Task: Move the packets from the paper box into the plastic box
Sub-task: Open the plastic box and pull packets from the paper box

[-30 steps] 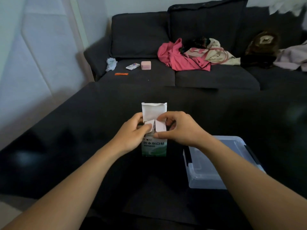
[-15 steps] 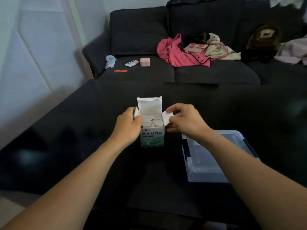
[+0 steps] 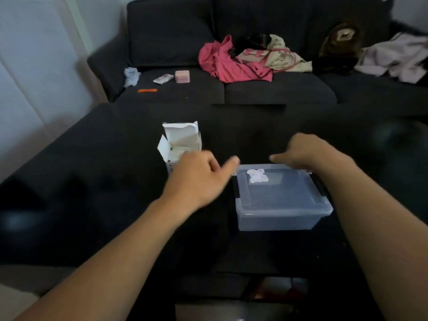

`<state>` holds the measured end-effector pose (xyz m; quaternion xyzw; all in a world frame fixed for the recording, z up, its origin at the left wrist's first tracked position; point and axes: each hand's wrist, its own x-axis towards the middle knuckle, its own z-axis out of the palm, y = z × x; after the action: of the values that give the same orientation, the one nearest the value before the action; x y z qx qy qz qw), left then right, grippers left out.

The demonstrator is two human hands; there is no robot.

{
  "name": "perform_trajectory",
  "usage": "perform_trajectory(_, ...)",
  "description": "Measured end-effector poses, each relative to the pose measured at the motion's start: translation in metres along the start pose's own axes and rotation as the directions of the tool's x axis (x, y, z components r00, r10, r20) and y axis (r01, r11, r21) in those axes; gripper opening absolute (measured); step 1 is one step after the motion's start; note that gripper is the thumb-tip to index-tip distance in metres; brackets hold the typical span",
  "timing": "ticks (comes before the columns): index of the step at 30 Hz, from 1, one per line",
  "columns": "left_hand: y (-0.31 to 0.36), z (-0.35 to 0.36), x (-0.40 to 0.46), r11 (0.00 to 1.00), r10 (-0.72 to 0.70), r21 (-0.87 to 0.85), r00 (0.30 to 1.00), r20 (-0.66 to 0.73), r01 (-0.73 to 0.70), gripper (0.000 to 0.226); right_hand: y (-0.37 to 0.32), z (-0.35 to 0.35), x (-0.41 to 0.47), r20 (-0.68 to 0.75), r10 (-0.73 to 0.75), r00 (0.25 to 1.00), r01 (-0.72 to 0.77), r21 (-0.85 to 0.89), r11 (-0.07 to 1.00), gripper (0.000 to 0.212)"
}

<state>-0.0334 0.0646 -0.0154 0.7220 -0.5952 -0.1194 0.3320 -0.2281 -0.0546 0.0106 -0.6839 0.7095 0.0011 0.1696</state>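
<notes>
Plastic box (image 3: 281,200) nearest, on dark table (image 3: 92,181), lid on, sticker on lid. Left hand (image 3: 196,179) just left of it, thumb out toward lid corner, holding nothing. Right hand (image 3: 310,151) at far lid edge, fingers loosely spread, empty. Paper box (image 3: 179,142) behind left hand, upright, flaps open, packets (image 3: 183,149) inside. Sofa (image 3: 231,42) beyond.

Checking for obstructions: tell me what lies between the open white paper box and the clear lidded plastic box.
Head view: only the left hand, above bare black table.

No text is readable; the paper box (image 3: 179,144) print is hidden.
</notes>
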Motion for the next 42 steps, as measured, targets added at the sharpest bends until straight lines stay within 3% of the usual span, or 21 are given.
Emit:
perform_trajectory(2, 0.012, 0.019, -0.004, 0.987, -0.156, 0.093, 0.934, 0.320, 0.133, 0.060, 0.019, -0.006, -0.010, 0.155, 0.132, 0.979, -0.139, 0.033, 0.990, 0.064)
perform_trajectory(5, 0.014, 0.031, 0.006, 0.968, -0.220, -0.011, 0.864, 0.452, 0.252, 0.031, 0.036, -0.013, -0.016, 0.315, 0.158, 0.936, -0.216, 0.158, 0.963, 0.063)
perform_trajectory(8, 0.007, 0.032, 0.020, 0.963, -0.228, -0.036, 0.881, 0.414, 0.266, 0.027, 0.044, -0.013, -0.014, 0.381, 0.024, 0.924, -0.149, 0.301, 0.942, 0.045)
perform_trajectory(14, -0.016, 0.035, 0.043, 0.981, -0.192, 0.046, 0.948, 0.255, 0.186, 0.027, 0.036, -0.001, 0.006, 0.218, -0.129, 0.967, -0.009, 0.539, 0.842, 0.039)
perform_trajectory(18, -0.024, 0.039, 0.053, 0.986, -0.145, 0.106, 0.969, 0.197, 0.126, 0.034, 0.033, 0.001, 0.019, 0.261, -0.143, 0.955, -0.056, 0.630, 0.775, 0.035)
perform_trajectory(23, -0.028, 0.037, 0.057, 0.963, -0.266, 0.018, 0.930, 0.254, 0.271, 0.038, 0.043, 0.001, 0.027, 0.392, -0.188, 0.900, -0.169, 0.714, 0.680, 0.048)
perform_trajectory(24, -0.028, 0.036, 0.057, 0.947, -0.307, 0.000, 0.908, 0.285, 0.320, 0.036, 0.043, 0.003, 0.030, 0.364, -0.190, 0.912, -0.142, 0.712, 0.688, 0.056)
perform_trajectory(26, -0.028, 0.035, 0.055, 0.920, -0.351, -0.050, 0.875, 0.333, 0.388, 0.039, 0.038, 0.006, 0.033, 0.143, -0.182, 0.973, 0.043, 0.661, 0.749, 0.069)
perform_trajectory(28, -0.027, 0.033, 0.053, 0.911, -0.336, -0.112, 0.872, 0.356, 0.397, 0.046, 0.027, 0.008, 0.031, -0.077, -0.322, 0.944, 0.308, 0.557, 0.771, 0.075)
perform_trajectory(30, -0.026, 0.031, 0.050, 0.900, -0.316, -0.172, 0.872, 0.375, 0.400, 0.042, 0.014, 0.014, 0.028, 0.018, -0.544, 0.839, 0.497, 0.385, 0.778, 0.097)
perform_trajectory(32, -0.024, 0.030, 0.048, 0.879, -0.317, -0.213, 0.856, 0.410, 0.427, 0.044, 0.004, 0.026, 0.026, 0.233, -0.589, 0.774, 0.572, 0.142, 0.808, 0.123)
perform_trajectory(34, -0.024, 0.030, 0.047, 0.861, -0.329, -0.227, 0.838, 0.434, 0.456, 0.056, -0.002, 0.036, 0.030, 0.239, -0.591, 0.771, 0.606, 0.010, 0.795, 0.128)
perform_trajectory(39, -0.023, 0.030, 0.047, 0.826, -0.326, -0.276, 0.815, 0.478, 0.492, 0.083, -0.003, 0.028, 0.034, 0.153, -0.624, 0.766, 0.580, 0.253, 0.774, 0.110)
perform_trajectory(42, -0.022, 0.027, 0.047, 0.784, -0.324, -0.330, 0.799, 0.507, 0.526, 0.084, 0.007, 0.016, 0.033, 0.084, -0.650, 0.756, 0.504, 0.559, 0.658, 0.098)
